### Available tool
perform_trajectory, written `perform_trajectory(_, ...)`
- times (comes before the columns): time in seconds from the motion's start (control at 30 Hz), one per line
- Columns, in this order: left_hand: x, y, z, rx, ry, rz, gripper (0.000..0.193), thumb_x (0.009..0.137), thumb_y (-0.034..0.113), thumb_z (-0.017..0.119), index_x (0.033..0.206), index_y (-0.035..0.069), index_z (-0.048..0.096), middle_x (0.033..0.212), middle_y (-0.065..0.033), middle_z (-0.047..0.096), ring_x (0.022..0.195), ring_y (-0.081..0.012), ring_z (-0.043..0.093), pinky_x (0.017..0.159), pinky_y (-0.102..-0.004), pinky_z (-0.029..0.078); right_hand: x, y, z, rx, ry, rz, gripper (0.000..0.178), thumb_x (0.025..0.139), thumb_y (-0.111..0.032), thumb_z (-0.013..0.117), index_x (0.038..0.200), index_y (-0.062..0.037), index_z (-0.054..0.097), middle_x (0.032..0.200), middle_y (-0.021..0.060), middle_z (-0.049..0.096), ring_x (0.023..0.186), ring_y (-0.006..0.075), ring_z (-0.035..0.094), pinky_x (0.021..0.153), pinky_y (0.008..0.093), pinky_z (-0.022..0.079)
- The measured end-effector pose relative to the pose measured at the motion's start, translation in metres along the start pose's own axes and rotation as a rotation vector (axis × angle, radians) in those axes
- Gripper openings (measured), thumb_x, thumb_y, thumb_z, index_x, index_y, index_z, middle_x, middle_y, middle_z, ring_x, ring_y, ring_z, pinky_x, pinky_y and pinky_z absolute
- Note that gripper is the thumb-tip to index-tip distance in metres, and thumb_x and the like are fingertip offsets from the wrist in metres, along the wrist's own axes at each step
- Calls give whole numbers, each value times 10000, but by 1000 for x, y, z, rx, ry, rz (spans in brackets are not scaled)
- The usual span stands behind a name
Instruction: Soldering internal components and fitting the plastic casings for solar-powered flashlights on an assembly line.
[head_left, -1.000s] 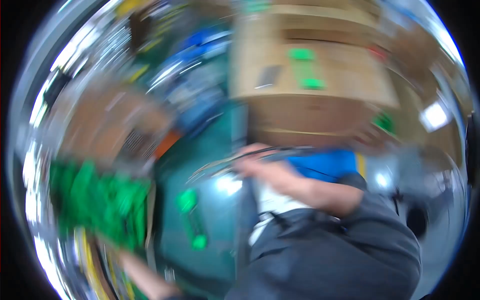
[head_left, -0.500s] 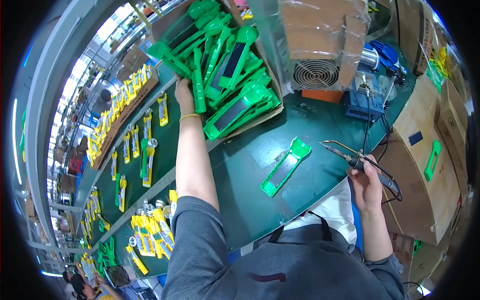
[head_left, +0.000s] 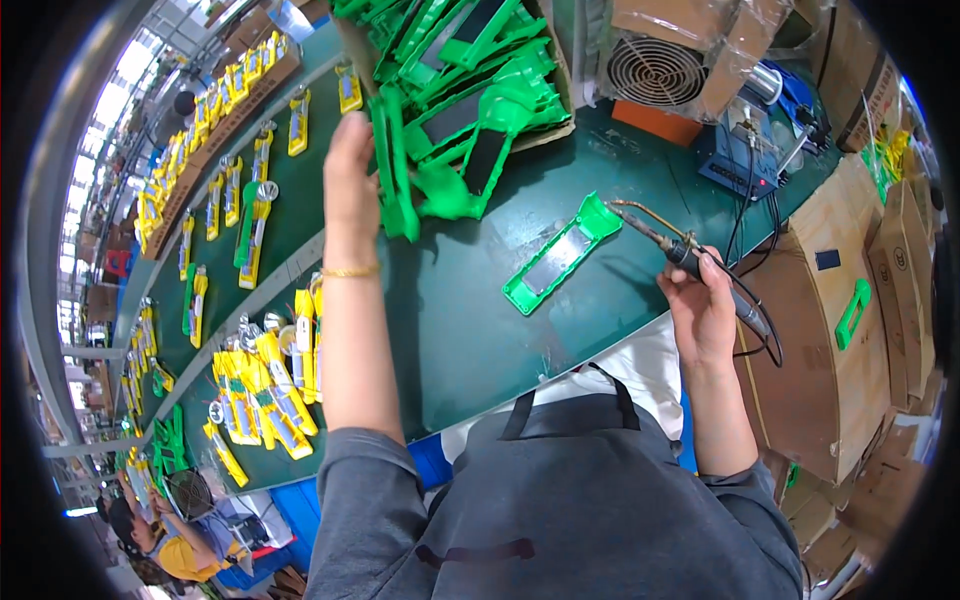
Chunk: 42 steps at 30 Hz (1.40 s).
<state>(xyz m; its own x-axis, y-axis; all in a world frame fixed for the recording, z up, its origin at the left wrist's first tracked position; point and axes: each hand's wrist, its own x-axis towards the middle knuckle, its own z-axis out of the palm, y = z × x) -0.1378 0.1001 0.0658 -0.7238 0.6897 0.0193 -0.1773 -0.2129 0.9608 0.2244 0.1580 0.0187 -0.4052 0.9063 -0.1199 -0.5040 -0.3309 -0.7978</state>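
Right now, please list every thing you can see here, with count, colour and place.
green housing on table: one, green, flat, table centre
green housing in hand: one, green, lifted near the carton
carton: one, brown, holds many green housings, far edge
soldering iron: one, black handle, tip near the flat housing
fan: one, grey, behind the table
blue station: one, blue, far right
yellow parts: many, yellow, left side of the table
table: one, dark green
left hand: holds the lifted housing
right hand: holds the iron
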Motion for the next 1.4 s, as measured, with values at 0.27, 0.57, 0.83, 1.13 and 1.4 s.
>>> perform_trajectory(0.27, -84, -67, 2, 1175, 49, 338, 987, 666, 316, 750, 1355, -97, 176, 1273, -295, 404, 1173, -397, 422, 977, -425, 362, 8, 28, 18, 97, -75, 27, 164, 890, -236, 516, 957, -86, 510, 791, 32, 534, 796, 152, 509, 800, 337, 444)
perform_trajectory(0.57, -71, -103, 79, 898, 38, 513, 564, 682, 111, 674, 1194, 4, 463, 1134, -219, 500, 1066, -392, 465, 889, -434, 398, 7, 59, 26, 393, -142, 148, 231, 889, -274, 528, 918, -49, 571, 748, 59, 561, 848, 219, 530, 941, 443, 385)
perform_trajectory(0.83, -167, -9, -58, 1364, 269, 592, 336, 699, 162, 690, 999, 46, 593, 1005, -133, 583, 953, -317, 543, 821, -417, 415, 2, 73, 26, 449, -244, 223, 257, 904, -233, 492, 1038, -24, 558, 802, 75, 534, 920, 228, 502, 1058, 521, 266)
perform_trajectory(1.13, -203, -18, -141, 1849, 334, 279, 425, 713, 76, 673, 1095, 16, 495, 1094, -148, 520, 988, -317, 496, 840, -402, 390, 56, 89, 71, 360, -404, 100, 230, 923, -221, 467, 989, -24, 566, 834, 91, 599, 922, 215, 546, 1048, 490, 290)
perform_trajectory(1.4, -235, -16, -88, 1469, -144, 371, 415, 624, -34, 661, 999, 37, 497, 1088, -152, 525, 989, -341, 506, 861, -414, 388, 11, 54, 42, 300, -273, 72, 273, 900, -268, 485, 1058, -51, 535, 774, 52, 497, 883, 200, 430, 917, 405, 335)
